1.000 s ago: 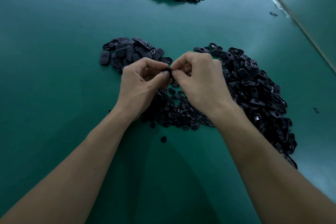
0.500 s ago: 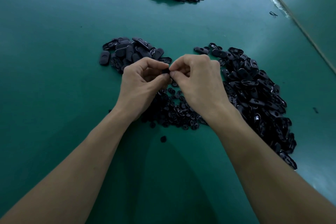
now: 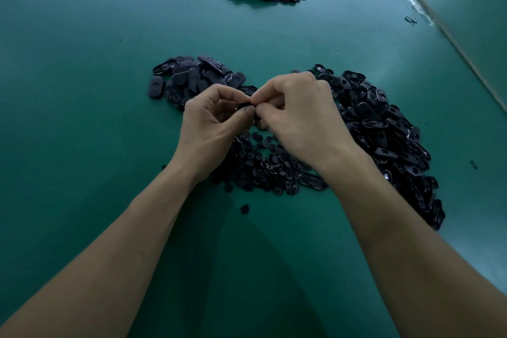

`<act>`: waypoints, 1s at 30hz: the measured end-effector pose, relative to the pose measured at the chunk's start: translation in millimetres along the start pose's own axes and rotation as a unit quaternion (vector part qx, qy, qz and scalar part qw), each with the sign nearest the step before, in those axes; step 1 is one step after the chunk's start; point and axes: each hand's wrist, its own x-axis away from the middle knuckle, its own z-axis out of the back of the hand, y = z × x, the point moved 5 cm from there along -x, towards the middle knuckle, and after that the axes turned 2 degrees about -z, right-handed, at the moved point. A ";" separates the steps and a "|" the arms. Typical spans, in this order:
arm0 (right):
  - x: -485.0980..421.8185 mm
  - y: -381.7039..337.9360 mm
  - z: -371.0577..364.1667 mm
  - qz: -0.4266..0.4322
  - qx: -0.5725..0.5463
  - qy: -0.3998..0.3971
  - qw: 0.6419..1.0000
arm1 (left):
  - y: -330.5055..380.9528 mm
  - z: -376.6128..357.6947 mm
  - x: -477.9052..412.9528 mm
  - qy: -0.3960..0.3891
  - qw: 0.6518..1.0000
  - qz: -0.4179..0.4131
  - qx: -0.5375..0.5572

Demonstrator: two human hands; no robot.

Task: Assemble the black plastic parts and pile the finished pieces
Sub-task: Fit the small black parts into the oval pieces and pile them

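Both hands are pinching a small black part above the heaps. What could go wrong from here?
1. The black part is held only by fingertips of the left hand and right hand; if it slips, it could drop into the heap of small pieces below and get lost.
2. The right pile lies close beside the right forearm, which might scatter it.

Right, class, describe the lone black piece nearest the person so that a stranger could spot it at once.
Start at the green table and find the nearest heap of small black parts. Nearer the person, between the forearms, lies one small round piece. Unlike its neighbours, it sits alone, touching nothing.
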 end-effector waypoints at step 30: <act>-9.5 19.2 2.7 0.007 -0.054 -0.018 0.998 | -2.5 -2.6 -0.2 0.007 0.997 0.037 0.072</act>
